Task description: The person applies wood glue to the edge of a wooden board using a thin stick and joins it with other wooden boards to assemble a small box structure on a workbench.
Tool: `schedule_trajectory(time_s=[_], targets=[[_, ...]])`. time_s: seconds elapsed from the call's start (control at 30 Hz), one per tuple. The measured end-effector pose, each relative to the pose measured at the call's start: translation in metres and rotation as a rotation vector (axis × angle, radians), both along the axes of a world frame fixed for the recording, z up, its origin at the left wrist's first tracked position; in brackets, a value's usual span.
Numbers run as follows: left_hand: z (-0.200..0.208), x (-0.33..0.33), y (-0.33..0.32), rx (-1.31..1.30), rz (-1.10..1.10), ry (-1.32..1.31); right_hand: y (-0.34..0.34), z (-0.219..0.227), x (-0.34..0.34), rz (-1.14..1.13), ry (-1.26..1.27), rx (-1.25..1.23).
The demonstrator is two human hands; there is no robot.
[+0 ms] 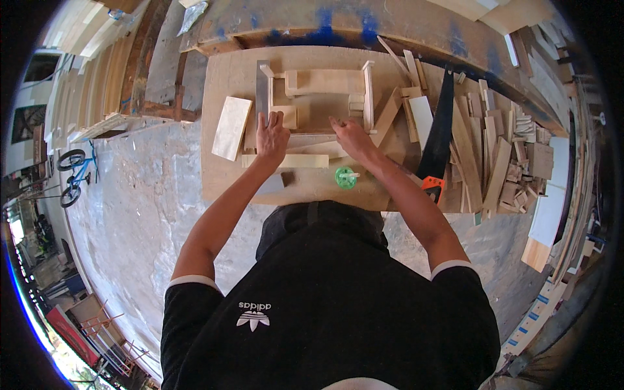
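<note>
A small pale wooden frame [369, 97] lies on the plywood board, with upright side pieces and a wide slat [335, 82] across its far part. My left hand [273, 138] rests at the frame's near left corner, fingers stretched over the wood beside a small square block [286, 117]. At the near right, my right hand [354, 138] has its index finger extended toward the inside of the frame, close to another small block [355, 105]. The other fingers of that hand are partly hidden under it. Nothing shows in either hand.
The plywood board [218, 182] carries a flat pale panel [232, 128], a long strip [292, 161], and a green round container [346, 177] near me. A handsaw [437, 140] with an orange handle lies right, beside piled offcuts [497, 156]. A blue-stained bench [416, 26] stands beyond.
</note>
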State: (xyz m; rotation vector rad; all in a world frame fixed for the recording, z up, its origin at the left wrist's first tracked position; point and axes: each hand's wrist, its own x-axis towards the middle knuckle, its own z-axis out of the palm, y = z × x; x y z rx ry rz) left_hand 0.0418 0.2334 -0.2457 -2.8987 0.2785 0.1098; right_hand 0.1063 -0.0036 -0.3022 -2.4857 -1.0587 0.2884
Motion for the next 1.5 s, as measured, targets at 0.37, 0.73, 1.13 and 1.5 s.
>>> schedule_trajectory(time_s=[0.37,0.73,1.13,1.5], targets=[[0.049,-0.002,0.062,-0.914,0.287,-0.584,0.001,0.0,0.0,-0.035,-0.01,-0.033],[-0.076,-0.068,0.051,-1.289,0.781,-0.332,0.013,0.024,0.0,-0.129,0.192,-0.114],[-0.069,-0.037,0.035,-1.124,0.542,-0.391,0.008,0.006,0.003,-0.12,0.177,-0.057],[-0.062,-0.035,0.034,-1.06,0.561,-0.364,0.006,0.005,0.0,-0.128,0.084,-0.004]])
